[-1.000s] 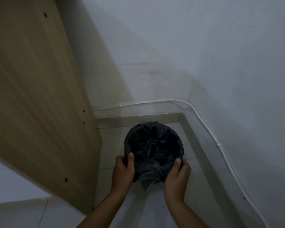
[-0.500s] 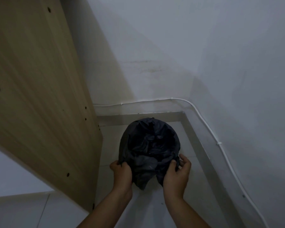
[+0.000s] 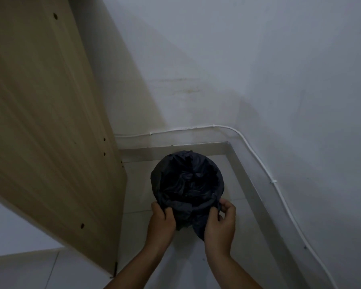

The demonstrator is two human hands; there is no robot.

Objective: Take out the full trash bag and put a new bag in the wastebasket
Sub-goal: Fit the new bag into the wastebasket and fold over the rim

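A round wastebasket stands on the floor in the room's corner, wholly wrapped in a black trash bag (image 3: 187,180) whose edge is folded over the rim. The bag's inside is dark and crumpled. My left hand (image 3: 162,223) pinches the bag's near edge on the left side. My right hand (image 3: 221,222) pinches the bag's edge on the near right, with a fold of plastic between thumb and fingers. The basket's own wall is hidden by the bag.
A tall light wooden panel (image 3: 46,126) rises close on the left of the basket. White walls meet in the corner behind it, with a thin white cable (image 3: 256,157) clipped along their base. A grey skirting strip (image 3: 171,149) edges the pale tiled floor.
Both hands have shifted from pressing on the near rim to pinching the bag's folded edge. The right hand has moved out to the right side. The bag's hanging flap is gathered up.
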